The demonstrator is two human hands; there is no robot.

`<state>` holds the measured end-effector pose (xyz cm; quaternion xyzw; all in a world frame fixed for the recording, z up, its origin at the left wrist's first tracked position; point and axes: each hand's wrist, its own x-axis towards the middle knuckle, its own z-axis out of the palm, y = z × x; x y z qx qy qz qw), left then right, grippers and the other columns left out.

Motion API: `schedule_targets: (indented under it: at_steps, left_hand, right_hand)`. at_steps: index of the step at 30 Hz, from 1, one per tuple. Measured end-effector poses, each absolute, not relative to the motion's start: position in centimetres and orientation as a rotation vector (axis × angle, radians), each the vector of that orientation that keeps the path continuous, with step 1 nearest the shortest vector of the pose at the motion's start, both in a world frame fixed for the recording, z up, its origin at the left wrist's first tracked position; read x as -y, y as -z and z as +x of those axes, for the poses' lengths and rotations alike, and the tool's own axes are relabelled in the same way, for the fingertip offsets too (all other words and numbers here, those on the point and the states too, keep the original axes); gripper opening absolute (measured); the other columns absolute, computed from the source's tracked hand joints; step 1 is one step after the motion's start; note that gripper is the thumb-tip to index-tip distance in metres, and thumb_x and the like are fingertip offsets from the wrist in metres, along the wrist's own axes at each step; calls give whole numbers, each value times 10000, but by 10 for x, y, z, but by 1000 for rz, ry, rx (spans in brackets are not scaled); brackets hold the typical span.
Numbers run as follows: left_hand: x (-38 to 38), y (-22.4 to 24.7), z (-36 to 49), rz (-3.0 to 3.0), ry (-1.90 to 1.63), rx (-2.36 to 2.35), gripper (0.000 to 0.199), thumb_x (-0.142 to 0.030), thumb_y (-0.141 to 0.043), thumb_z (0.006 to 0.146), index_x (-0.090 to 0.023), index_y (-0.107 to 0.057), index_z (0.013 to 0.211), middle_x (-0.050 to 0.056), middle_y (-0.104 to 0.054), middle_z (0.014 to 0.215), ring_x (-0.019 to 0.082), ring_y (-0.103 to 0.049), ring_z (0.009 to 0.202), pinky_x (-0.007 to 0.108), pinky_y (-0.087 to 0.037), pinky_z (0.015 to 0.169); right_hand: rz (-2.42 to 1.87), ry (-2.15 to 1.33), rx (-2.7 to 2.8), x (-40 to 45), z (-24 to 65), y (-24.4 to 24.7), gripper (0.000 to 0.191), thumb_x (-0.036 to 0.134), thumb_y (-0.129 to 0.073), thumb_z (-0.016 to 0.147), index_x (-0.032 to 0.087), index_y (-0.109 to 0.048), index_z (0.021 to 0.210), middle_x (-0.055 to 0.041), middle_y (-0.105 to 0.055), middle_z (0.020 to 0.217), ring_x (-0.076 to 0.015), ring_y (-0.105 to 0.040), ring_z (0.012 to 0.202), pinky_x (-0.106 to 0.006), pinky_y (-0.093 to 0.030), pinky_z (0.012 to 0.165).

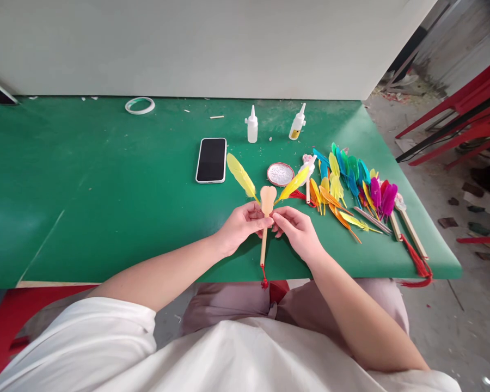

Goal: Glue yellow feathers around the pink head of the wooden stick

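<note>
Near the table's front edge, my left hand (pixel 245 226) pinches a pale wooden piece (pixel 268 200) with a rounded head, a stick handle and a small red tassel (pixel 264 279) at its lower end. My right hand (pixel 296 228) is closed at the piece's right side, fingertips against it. One yellow feather (pixel 240 175) slants up to the left of the head. A second yellow feather (pixel 295 183) slants up to the right, its quill end by my right fingers. How the quills meet the piece is hidden by the head and fingers.
On the green table (pixel 106 185) are a phone (pixel 211 160), two glue bottles (pixel 252 126) (pixel 298 124), a round dish (pixel 281 174), a tape roll (pixel 140 105) and, at right, many-coloured feathers (pixel 353 171), tweezers (pixel 373 220) and tasselled sticks (pixel 411 226).
</note>
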<state>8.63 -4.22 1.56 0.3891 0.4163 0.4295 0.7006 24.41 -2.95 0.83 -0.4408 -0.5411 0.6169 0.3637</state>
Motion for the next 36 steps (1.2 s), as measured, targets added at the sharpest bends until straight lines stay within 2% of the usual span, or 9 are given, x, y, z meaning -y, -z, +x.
schedule_targets:
  at_steps: [12, 16, 20, 23, 30, 36]
  left_hand:
    - [42, -14, 86, 849, -953, -925, 249, -281, -726, 670, -157, -551, 797, -27, -591, 690, 93, -563, 637, 179, -443, 520]
    - [42, -15, 85, 809, -940, -927, 216, -293, -718, 683, -149, -606, 800, -14, -609, 700, 88, -566, 669, 182, -446, 578]
    - [41, -15, 83, 746, -899, -850, 219, -319, -675, 732, -139, -665, 856, 11, -621, 715, 85, -561, 677, 211, -458, 657]
    - [41, -14, 83, 724, -868, -763, 234, -325, -642, 766, -142, -673, 909, 27, -632, 749, 97, -574, 698, 239, -460, 711]
    - [43, -13, 85, 776, -776, -736, 262, -316, -586, 813, -138, -654, 993, 61, -646, 804, 123, -586, 768, 257, -459, 752]
    - [44, -17, 88, 823, -778, -786, 289, -292, -616, 783, -138, -623, 1027, 63, -658, 820, 145, -614, 773, 282, -483, 748]
  right_hand:
    - [-1127, -1578, 1411, 29, 245, -8, 232, 416, -563, 771, 191, -603, 811, 2, -617, 702, -98, -562, 601, -209, -480, 505]
    - [-1143, -1572, 1362, 29, 245, -8, 244, 420, -576, 758, 183, -612, 802, -3, -614, 693, -101, -555, 597, -214, -481, 500]
    - [-1159, -1538, 1223, 27, 245, -8, 254, 417, -592, 745, 169, -642, 770, -5, -591, 654, -92, -524, 572, -201, -457, 462]
    - [-1107, -1605, 1107, 24, 246, -9, 259, 410, -596, 745, 168, -659, 813, -4, -585, 647, -87, -520, 568, -193, -445, 452]
    - [-1056, -1595, 940, 23, 248, -7, 199, 362, -669, 688, 177, -609, 733, 26, -573, 628, -73, -514, 537, -181, -423, 430]
    - [-1098, -1548, 1016, 24, 246, -7, 193, 327, -696, 667, 173, -584, 701, 23, -602, 607, -72, -521, 532, -173, -419, 440]
